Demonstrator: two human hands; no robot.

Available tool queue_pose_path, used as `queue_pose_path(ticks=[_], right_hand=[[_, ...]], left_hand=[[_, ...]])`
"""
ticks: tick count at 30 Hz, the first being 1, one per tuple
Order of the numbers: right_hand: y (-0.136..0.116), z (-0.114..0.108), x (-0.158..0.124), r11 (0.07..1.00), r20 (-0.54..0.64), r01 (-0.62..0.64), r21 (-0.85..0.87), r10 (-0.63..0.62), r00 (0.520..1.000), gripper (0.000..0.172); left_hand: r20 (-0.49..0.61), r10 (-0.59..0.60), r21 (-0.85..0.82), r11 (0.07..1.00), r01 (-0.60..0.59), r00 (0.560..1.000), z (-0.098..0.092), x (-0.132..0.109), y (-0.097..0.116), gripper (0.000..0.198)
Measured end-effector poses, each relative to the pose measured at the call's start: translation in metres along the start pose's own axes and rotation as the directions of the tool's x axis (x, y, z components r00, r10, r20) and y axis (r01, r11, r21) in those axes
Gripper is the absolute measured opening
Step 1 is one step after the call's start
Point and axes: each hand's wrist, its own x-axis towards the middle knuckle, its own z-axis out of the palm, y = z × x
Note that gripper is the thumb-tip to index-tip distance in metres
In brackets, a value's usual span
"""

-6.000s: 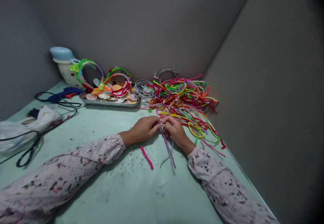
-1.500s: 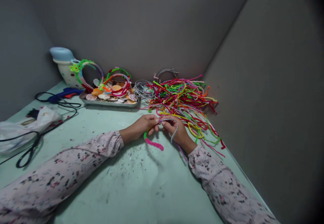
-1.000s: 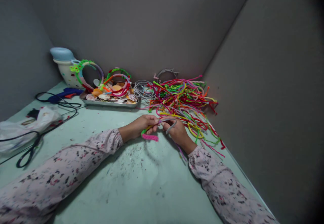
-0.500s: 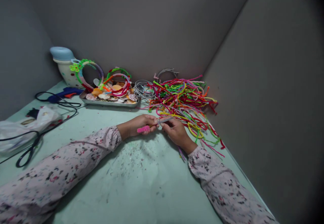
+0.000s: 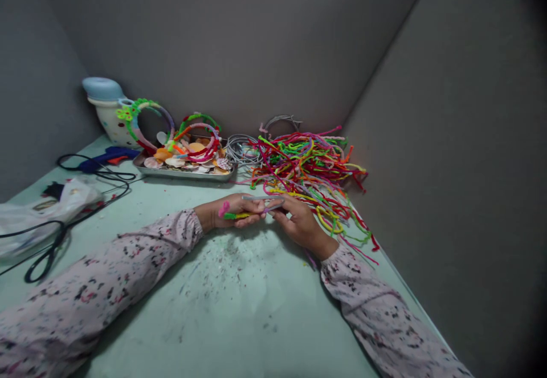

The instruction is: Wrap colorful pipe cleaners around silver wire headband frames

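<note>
Evidently, over the pale green table point(image 5: 239, 326), the person's left hand point(image 5: 234, 207) was closed in a pinch on a slim grey-wire band point(image 5: 240, 215) wrapped in fuzzy pink, green and yellow, while the right hand point(image 5: 304, 225), just beside it, pinched a fuzzy purple strip point(image 5: 270, 208). Had either pinch slackened, the strip could probably have sprung loose or wound unevenly. Beyond lay a tangled heap of multicoloured fuzzy stems point(image 5: 310, 161); no brand, label or writing was legible.
</note>
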Motion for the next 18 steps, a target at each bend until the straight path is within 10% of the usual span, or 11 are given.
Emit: queue_pose_path(ticks=[18], right_hand=[[-0.004, -0.011, 0.007, 0.972, 0.133, 0.197, -0.130, -0.180, 0.975, 0.017]], left_hand=[[0.166, -0.071, -0.038, 0.996, 0.079, 0.984, 0.000, -0.005, 0.003, 0.008]])
